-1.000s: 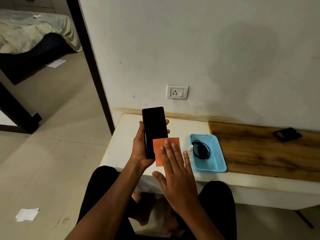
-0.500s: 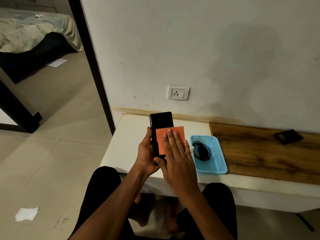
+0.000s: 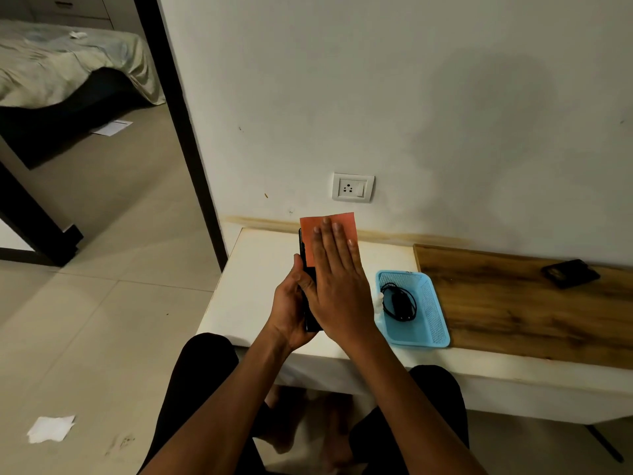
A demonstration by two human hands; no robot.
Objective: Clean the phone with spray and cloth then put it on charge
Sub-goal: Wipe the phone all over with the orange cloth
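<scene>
My left hand [image 3: 291, 303] grips a black phone [image 3: 303, 262] upright above the white table, and only the phone's left edge shows. My right hand [image 3: 337, 279] lies flat with fingers together, pressing an orange cloth [image 3: 310, 231] onto the phone's screen near its top. A black charger with coiled cable [image 3: 399, 302] lies in a blue basket [image 3: 430, 313] just to the right. A small white object [image 3: 379, 301], perhaps the spray bottle, peeks out at the basket's left rim. A white wall socket [image 3: 352, 187] sits above the table.
The white table [image 3: 253, 286] meets a wooden board [image 3: 513, 303] on its right, where a black object [image 3: 569, 273] lies. A dark door frame [image 3: 178, 108] stands to the left, and a white paper scrap [image 3: 51, 428] lies on the tiled floor.
My right hand has slid the orange cloth from the phone's lower end up to its top. The phone now sits almost fully hidden behind the cloth and hand.
</scene>
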